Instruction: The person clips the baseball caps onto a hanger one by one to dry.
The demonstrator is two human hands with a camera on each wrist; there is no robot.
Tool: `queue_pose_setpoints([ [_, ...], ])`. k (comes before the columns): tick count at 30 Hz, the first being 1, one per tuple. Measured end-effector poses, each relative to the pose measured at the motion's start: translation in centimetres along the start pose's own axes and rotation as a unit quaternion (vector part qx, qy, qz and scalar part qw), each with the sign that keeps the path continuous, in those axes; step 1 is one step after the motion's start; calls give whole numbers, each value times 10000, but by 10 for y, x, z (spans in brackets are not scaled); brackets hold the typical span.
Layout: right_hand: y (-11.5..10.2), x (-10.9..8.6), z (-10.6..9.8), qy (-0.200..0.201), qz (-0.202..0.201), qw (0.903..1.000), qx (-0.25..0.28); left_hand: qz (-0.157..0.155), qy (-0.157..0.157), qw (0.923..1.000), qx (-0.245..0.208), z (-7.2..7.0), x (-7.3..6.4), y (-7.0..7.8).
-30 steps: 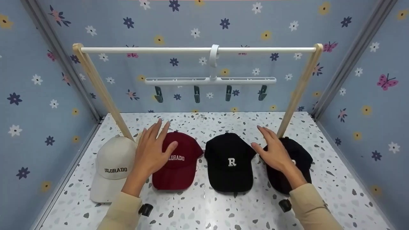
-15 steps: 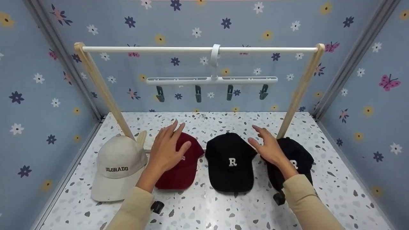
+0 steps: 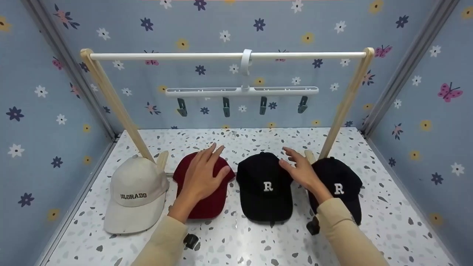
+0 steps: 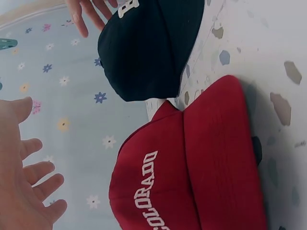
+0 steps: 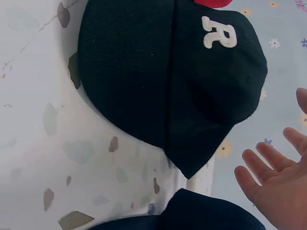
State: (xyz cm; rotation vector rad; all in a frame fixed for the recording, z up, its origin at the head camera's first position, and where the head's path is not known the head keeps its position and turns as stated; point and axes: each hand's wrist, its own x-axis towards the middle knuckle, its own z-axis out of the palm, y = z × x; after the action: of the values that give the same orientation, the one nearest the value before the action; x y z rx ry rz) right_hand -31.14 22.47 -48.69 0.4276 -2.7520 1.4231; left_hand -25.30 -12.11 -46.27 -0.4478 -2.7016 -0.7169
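My left hand [image 3: 204, 176] is held above the red cap [image 3: 218, 201], fingers extended and nothing in them; the left wrist view shows a gap between hand and red cap [image 4: 216, 158]. My right hand [image 3: 301, 170] hovers by the right edge of the black cap [image 3: 264, 207] with a white R, its fingers loosely spread and holding nothing. In the right wrist view that black cap [image 5: 129, 72] lies apart from the fingers. Farther right is a second black cap [image 3: 345, 177], partly behind my right forearm. A cream cap [image 3: 133, 181] marked COLORADO lies at the left.
A rack with a white rod [image 3: 166, 56] and wooden legs [image 3: 118, 107] stands behind the caps. From the rod hangs a white hanger [image 3: 207, 92] with several dark green clips [image 3: 226, 107]. The speckled tabletop [image 3: 236, 244] meets flowered walls [image 3: 207, 22] on three sides.
My left hand has moved right, from between the cream and red caps to over the red one. My right hand has moved left, from the far-right black cap toward the middle one. The caps stay put.
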Motion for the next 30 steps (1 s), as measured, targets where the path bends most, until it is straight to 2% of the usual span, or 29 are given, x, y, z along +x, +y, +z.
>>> queue_pose_setpoints([
  [5,5,2,7,-49,191,9998,-93,117,41,9999,-7,7,0,4],
  [14,8,13,18,-391,703,9966,183,93,-98,9999,-80,15,-1,11],
  [18,5,20,22,-512,779,9954,233,60,-127,9998,-144,18,-2,13],
  [30,1,26,31,-94,666,9971,357,-19,-217,9995,-230,20,-2,12],
])
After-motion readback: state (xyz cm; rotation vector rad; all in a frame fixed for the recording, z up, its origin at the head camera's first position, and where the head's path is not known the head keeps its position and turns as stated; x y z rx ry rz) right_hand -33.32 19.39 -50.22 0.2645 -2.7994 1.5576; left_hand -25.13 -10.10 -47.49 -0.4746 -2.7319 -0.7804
